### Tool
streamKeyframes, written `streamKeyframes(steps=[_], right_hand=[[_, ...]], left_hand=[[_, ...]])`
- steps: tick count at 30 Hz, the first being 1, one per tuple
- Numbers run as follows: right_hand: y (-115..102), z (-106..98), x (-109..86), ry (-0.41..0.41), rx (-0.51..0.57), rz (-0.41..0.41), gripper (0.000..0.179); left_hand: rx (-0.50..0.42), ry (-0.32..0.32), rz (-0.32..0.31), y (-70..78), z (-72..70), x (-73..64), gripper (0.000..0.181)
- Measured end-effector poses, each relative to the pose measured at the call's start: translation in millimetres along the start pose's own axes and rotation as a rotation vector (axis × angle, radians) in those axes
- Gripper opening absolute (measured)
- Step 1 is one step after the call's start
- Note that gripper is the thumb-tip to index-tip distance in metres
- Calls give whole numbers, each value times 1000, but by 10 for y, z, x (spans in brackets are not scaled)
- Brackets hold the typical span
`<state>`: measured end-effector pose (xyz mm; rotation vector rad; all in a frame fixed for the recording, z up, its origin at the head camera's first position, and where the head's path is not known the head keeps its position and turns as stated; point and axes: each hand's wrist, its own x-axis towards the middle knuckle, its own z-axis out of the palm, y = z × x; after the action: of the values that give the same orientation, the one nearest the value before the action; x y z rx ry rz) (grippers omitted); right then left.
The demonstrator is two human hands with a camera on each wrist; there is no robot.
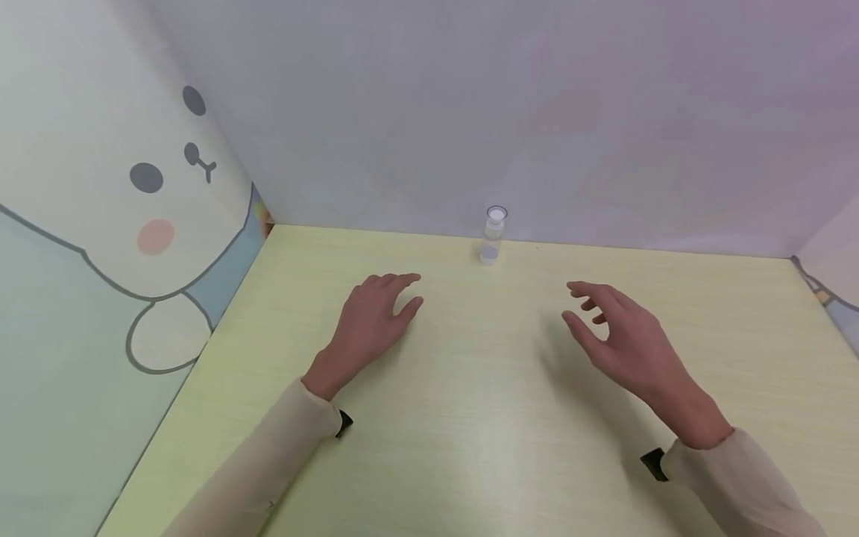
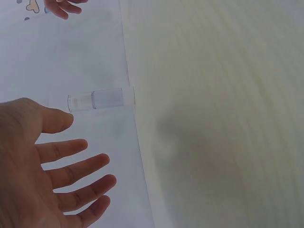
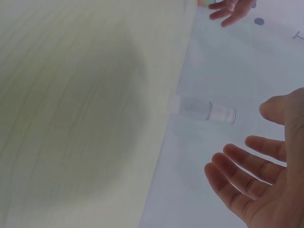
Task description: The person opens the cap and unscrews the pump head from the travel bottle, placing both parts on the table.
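A small transparent bottle (image 1: 493,237) with a paler, narrower top stands upright at the back of the table, close to the wall. Its contents are hard to make out. To its left and nearer the front is my left hand (image 1: 372,317), fingers loosely extended and holding nothing. On the other side, my right hand (image 1: 631,339) hovers over the table with spread, slightly bent fingers, and nothing in it. Both wrist views show the bottle (image 2: 108,98) apart from the fingers; in the right wrist view the bottle (image 3: 194,109) lies beyond the fingertips.
The pale wood-grain table (image 1: 470,418) ends at a plain greyish back wall (image 1: 403,112). A side panel with a printed cartoon animal (image 1: 161,224) borders the left edge, and another printed panel (image 1: 832,253) stands at the right.
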<state>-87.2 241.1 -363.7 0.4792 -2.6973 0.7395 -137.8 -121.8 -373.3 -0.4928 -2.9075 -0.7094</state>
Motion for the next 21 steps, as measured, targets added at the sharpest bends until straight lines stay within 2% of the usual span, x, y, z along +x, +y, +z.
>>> streamKeyframes(steps=[6, 14, 21], right_hand=[[-25, 64, 135, -2, 39, -10, 43], [13, 149, 344, 60, 105, -23, 40], [56, 231, 497, 51, 189, 49, 41]], left_hand=[[-26, -39, -18, -7, 36, 184, 42], [-53, -44, -18, -14, 108, 409, 43], [-191, -72, -19, 29, 201, 609, 45]])
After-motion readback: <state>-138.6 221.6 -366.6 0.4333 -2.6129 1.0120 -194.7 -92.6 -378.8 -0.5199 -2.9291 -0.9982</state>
